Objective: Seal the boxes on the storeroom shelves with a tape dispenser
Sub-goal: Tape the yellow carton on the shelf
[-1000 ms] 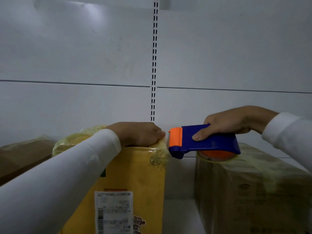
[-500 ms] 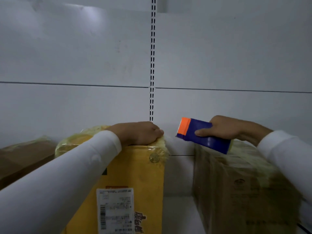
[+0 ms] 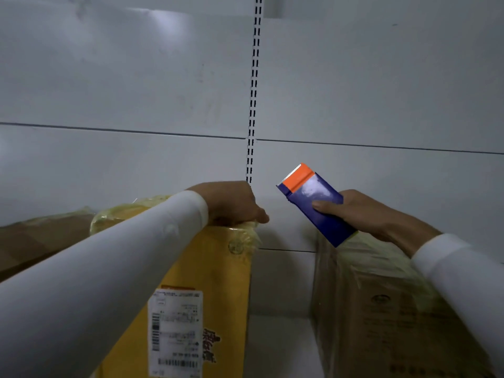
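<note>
Far left of the frame: a brown box (image 3: pixel 30 241), its top wrapped in yellowish film, partly cut off by the frame edge.

Lower left to centre: a yellow box (image 3: pixel 212 282) standing on the white shelf (image 3: pixel 278 347), film bunched over its top right corner, a white barcode label (image 3: pixel 176 331) and red characters on its front face. The left hand (image 3: pixel 231 203), in a white sleeve, rests on the box's top rear edge with fingers curled over it.

Centre: a bare gap of shelf between the yellow box and the next box. Behind it, pale grey back panels with a horizontal seam, split by a slotted upright (image 3: pixel 253 91) running to the top of the frame.

Right of centre: the tape dispenser (image 3: pixel 313 203), blue body with orange front and toothed blade, tilted toward the upper left, raised clear of both boxes. The right hand (image 3: pixel 360 211) grips its blue body, thumb on the near face.

Lower right: a brown film-wrapped box (image 3: pixel 381 309) beneath that hand, faint print on its front.
</note>
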`<state>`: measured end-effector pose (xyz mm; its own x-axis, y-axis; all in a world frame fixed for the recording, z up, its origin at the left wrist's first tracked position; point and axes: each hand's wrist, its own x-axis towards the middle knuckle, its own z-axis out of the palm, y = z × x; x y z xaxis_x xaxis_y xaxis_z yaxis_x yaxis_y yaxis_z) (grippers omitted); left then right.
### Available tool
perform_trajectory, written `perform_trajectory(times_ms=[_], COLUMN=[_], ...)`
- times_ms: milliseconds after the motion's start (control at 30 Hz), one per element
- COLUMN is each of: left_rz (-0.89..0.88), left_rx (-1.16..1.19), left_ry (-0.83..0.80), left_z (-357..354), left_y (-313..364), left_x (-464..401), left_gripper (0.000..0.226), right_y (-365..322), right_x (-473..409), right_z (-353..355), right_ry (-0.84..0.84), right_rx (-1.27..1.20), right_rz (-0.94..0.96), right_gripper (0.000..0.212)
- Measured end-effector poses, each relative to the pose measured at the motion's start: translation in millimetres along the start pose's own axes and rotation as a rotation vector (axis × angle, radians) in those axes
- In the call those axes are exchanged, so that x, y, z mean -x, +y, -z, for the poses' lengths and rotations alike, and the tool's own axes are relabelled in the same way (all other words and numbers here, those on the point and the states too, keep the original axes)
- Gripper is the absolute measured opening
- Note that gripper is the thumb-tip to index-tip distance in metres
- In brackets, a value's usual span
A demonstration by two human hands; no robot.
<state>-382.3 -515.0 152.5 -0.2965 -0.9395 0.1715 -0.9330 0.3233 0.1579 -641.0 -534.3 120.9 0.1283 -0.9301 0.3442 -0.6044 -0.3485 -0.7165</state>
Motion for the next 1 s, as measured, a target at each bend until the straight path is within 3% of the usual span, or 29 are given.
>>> perform_trajectory(times_ms=[233,367,467,567,733,1000], left_rz=[-0.068,-0.101,-0.176,-0.255,-0.381,-0.467], left_rx=[0.024,-0.102,-0.147,-0.228,-0.427,-0.252], left_ry=[-0.036,-0.109,-0.132,-0.045,0.296,0.323], left_z=[12,27,28,15,-7,-1], left_y=[-8,-31,-52,-69,-92,-118], left_x=[25,51,65,77,86,91], left_gripper=[0.021,0.046,0.051,0.053,0.057,0.045], right_y=[-3,-16,-29,-47,-61,-69], right_x=[13,40,60,76,107,155], right_z=[-7,-3,-6,-20,-51,-65], right_ry=[0.053,0.069,0.083,0.086,0.079,0.040], right_rx=[0.033,0.020,0.003,-0.019,-0.052,-0.032], right_rz=[0.094,0.113,0.135,0.145,0.127,0.101], right_gripper=[0.045,0.052,0.053,0.048,0.045,0.049])
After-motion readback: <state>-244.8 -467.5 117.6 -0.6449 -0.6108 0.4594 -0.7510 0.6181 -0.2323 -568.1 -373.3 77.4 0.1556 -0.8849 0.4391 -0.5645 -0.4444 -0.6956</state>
